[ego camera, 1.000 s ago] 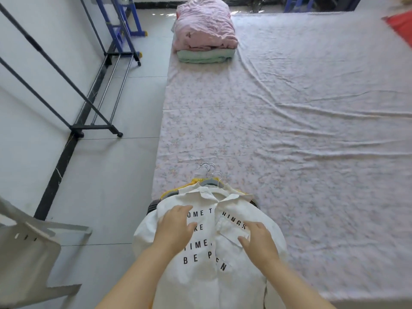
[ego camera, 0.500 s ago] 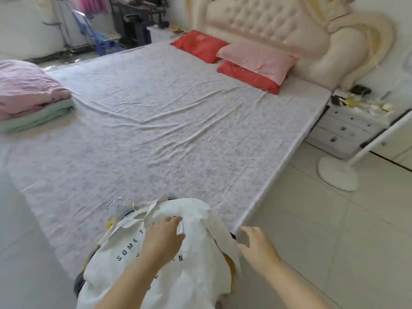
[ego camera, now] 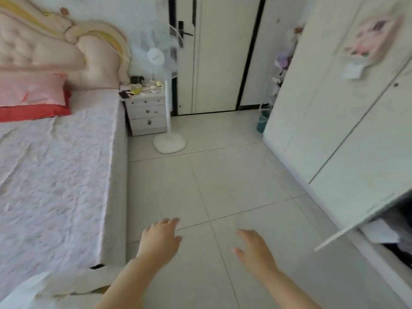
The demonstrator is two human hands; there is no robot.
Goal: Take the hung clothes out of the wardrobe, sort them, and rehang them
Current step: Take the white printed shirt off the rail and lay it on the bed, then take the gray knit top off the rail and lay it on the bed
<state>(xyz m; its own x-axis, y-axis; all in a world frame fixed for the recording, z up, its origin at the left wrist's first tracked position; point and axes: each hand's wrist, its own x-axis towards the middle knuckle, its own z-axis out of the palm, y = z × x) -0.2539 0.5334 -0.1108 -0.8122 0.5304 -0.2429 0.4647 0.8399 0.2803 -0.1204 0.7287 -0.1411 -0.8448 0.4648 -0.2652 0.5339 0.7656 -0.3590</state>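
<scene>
The bed [ego camera: 55, 175] fills the left side, with a pink pillow on a red one [ego camera: 33, 99] at its head. At its near corner lies a white shirt [ego camera: 55, 288], crumpled and partly cut off by the frame edge. Just beyond the bed's head corner stands a nightstand [ego camera: 146, 114], and a white fan [ego camera: 168, 143] stands on the floor right beside it. The left hand [ego camera: 159, 239] hangs over the floor [ego camera: 223, 175] just off the bed's side, fingers loose and spread, holding nothing. The right hand [ego camera: 254, 248] is farther from the bed, likewise empty with relaxed fingers. Across the floor from the bed stands the wardrobe [ego camera: 334, 108]; its nearest door [ego camera: 367, 175] is swung out, and blurred clothes [ego camera: 399, 230] show in the dark behind it.
</scene>
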